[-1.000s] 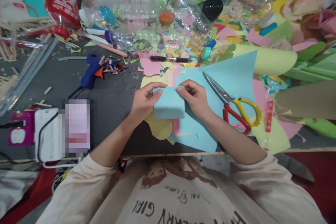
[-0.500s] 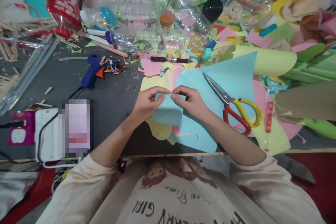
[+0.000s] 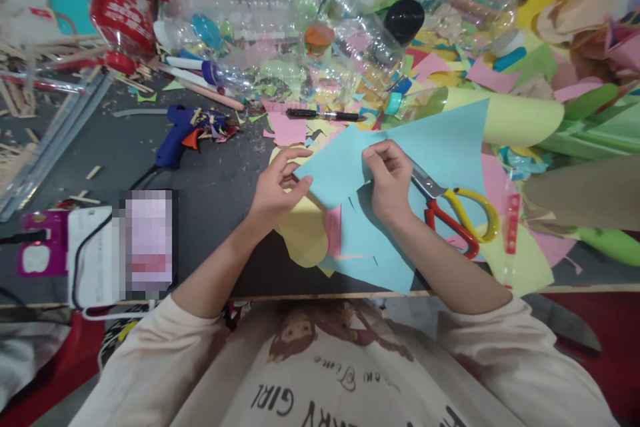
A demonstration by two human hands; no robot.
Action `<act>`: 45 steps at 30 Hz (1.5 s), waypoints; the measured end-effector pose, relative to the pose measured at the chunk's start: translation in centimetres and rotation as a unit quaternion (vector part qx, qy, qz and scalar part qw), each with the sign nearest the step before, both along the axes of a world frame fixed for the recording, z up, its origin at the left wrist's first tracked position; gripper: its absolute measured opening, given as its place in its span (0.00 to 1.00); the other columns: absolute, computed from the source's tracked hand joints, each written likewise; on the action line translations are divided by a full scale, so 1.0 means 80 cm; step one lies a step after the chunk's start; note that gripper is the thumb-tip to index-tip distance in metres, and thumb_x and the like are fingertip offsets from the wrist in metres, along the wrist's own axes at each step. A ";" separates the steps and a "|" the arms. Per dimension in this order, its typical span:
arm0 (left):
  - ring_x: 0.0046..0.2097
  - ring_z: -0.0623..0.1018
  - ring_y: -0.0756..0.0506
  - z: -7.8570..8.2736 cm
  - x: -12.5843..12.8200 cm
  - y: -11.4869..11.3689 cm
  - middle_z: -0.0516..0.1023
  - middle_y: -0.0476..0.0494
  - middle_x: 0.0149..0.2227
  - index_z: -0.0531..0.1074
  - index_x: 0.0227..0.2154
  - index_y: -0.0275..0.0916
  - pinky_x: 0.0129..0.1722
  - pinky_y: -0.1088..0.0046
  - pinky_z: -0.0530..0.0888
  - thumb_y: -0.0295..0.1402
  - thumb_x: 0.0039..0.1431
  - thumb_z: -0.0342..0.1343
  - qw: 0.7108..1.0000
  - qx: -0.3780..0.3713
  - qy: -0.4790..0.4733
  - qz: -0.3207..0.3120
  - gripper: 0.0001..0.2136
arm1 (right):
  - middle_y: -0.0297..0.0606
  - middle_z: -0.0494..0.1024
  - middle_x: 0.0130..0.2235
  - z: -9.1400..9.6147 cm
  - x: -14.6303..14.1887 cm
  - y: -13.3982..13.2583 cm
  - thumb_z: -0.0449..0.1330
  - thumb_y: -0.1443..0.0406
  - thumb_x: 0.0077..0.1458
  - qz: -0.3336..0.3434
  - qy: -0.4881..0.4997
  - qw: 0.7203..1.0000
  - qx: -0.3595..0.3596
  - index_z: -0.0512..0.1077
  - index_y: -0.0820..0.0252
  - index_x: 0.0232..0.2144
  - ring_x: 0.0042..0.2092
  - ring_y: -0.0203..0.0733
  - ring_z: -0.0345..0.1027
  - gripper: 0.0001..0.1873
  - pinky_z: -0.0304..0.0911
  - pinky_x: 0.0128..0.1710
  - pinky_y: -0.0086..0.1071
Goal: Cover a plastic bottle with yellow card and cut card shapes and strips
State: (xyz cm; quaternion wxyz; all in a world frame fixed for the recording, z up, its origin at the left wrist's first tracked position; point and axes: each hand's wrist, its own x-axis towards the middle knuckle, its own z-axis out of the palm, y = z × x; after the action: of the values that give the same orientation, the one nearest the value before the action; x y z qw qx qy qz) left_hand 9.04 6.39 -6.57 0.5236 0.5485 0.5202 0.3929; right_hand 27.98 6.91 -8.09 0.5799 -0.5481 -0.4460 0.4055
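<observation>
The right fingers [image 3: 375, 163] are pinching the near edge of a blue paper piece [image 3: 333, 167] that is spanning the gap between both hands; the left fingers [image 3: 301, 188] are curving narrowly about its opposite corner, though whether they are gripping is unclear. Good handling is depending on a light, even pinch, so the sheet is neither creasing nor slipping. The right fingers and hand are hiding the tips of the scissors [image 3: 437, 192], and the piece's outline is blending into the larger blue sheet [image 3: 445, 147] beneath them.
</observation>
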 end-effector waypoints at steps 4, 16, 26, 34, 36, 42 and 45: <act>0.26 0.72 0.52 -0.005 -0.006 0.007 0.71 0.54 0.24 0.71 0.42 0.41 0.29 0.78 0.70 0.33 0.48 0.63 0.998 0.022 -0.014 0.058 0.16 | 0.28 0.63 0.23 0.000 -0.002 -0.002 0.65 0.55 0.52 0.014 0.005 1.000 0.004 0.67 0.55 0.22 0.27 0.34 0.57 0.16 0.57 0.29 0.31; 0.28 0.75 0.54 -0.037 -0.006 0.007 0.74 0.53 0.31 0.70 0.45 0.46 0.30 0.80 0.73 0.48 0.56 0.65 0.965 0.226 -0.033 0.127 0.19 | 0.27 0.63 0.22 0.000 -0.002 0.000 0.66 0.46 0.50 0.036 0.002 0.999 -0.003 0.66 0.56 0.22 0.25 0.32 0.55 0.23 0.55 0.26 0.30; 0.37 0.78 0.52 -0.025 -0.006 0.005 0.78 0.48 0.35 0.80 0.35 0.44 0.34 0.80 0.75 0.38 0.61 0.63 0.964 0.251 -0.019 0.083 0.05 | 0.26 0.59 0.22 -0.006 -0.001 0.001 0.65 0.45 0.53 0.013 -0.006 1.000 0.023 0.65 0.56 0.23 0.25 0.31 0.53 0.24 0.56 0.26 0.30; 0.35 0.78 0.52 -0.014 -0.006 0.001 0.79 0.48 0.34 0.80 0.33 0.41 0.34 0.78 0.75 0.32 0.58 0.64 0.970 0.217 0.023 0.106 0.02 | 0.26 0.58 0.23 -0.004 -0.001 -0.001 0.63 0.44 0.53 0.019 -0.029 0.999 0.013 0.64 0.56 0.23 0.25 0.31 0.53 0.25 0.56 0.25 0.29; 0.34 0.78 0.52 -0.013 -0.005 0.000 0.79 0.49 0.33 0.80 0.33 0.41 0.32 0.79 0.74 0.29 0.58 0.63 0.966 0.231 0.019 0.117 0.02 | 0.26 0.58 0.22 -0.003 -0.002 -0.001 0.64 0.43 0.53 0.021 -0.021 0.999 0.016 0.64 0.56 0.23 0.25 0.31 0.53 0.25 0.56 0.26 0.29; 0.36 0.79 0.52 -0.015 -0.004 -0.001 0.80 0.48 0.34 0.82 0.35 0.42 0.31 0.80 0.75 0.28 0.58 0.63 0.956 0.257 0.030 0.141 0.05 | 0.26 0.59 0.22 -0.003 -0.003 -0.002 0.64 0.44 0.52 0.027 -0.011 0.999 0.015 0.66 0.56 0.23 0.25 0.32 0.54 0.25 0.57 0.26 0.30; 0.37 0.79 0.51 -0.016 -0.007 -0.001 0.80 0.47 0.38 0.83 0.37 0.44 0.31 0.80 0.75 0.29 0.58 0.63 0.959 0.247 0.045 0.132 0.06 | 0.26 0.60 0.22 -0.003 -0.003 -0.001 0.65 0.45 0.52 0.023 -0.003 1.000 0.016 0.66 0.56 0.23 0.26 0.32 0.55 0.24 0.56 0.26 0.30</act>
State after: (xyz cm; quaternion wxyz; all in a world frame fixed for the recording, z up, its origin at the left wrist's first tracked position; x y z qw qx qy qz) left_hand 8.46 6.34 -7.85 0.2912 0.6044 0.4977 0.5496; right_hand 27.74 6.82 -8.36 0.5777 -0.5293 -0.4665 0.4103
